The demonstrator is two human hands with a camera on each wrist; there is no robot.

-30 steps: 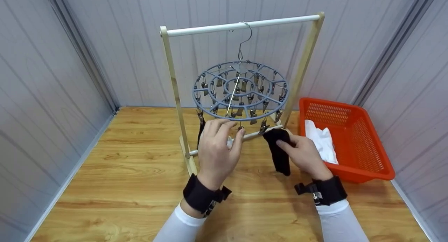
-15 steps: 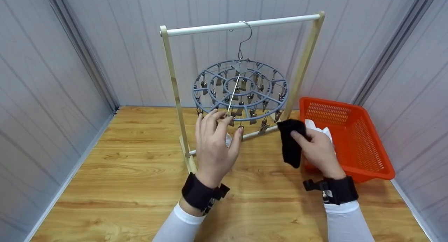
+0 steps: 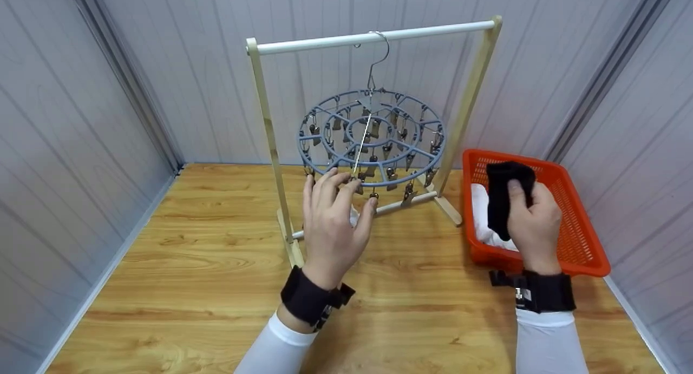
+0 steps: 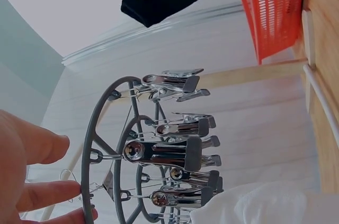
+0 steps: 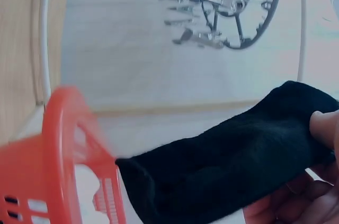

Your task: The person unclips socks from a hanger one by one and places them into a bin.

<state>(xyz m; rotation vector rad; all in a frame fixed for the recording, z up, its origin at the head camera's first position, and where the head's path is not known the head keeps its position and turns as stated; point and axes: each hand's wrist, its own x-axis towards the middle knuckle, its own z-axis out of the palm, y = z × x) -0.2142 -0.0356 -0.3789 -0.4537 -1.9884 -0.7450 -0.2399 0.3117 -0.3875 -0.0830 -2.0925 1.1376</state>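
Note:
A round blue-grey drying hanger (image 3: 379, 185) with several metal clips (image 4: 164, 153) hangs in front of me. My left hand (image 3: 333, 233) is raised at its near rim, fingertips touching the ring in the left wrist view and thumb held apart. White fabric (image 4: 265, 205) shows below the clips there; in the head view, my left hand mostly hides it. My right hand (image 3: 536, 228) pinches a black sock (image 3: 503, 201) between thumb and fingers, above the red basket. The sock dangles free of the clips, its other end loose in the right wrist view (image 5: 228, 155).
A wooden stand with a white top bar (image 3: 325, 43) carries the hanger. The red plastic basket (image 3: 584, 238), with white cloth (image 3: 480, 211) inside, stands right of it on the wood-look tabletop (image 3: 216, 287). Pale panel walls (image 3: 206, 92) enclose the back and sides.
My right hand has carried the black sock right, away from the hanger's front clip to above the basket. My left fingers have spread slightly and stayed at the rim.

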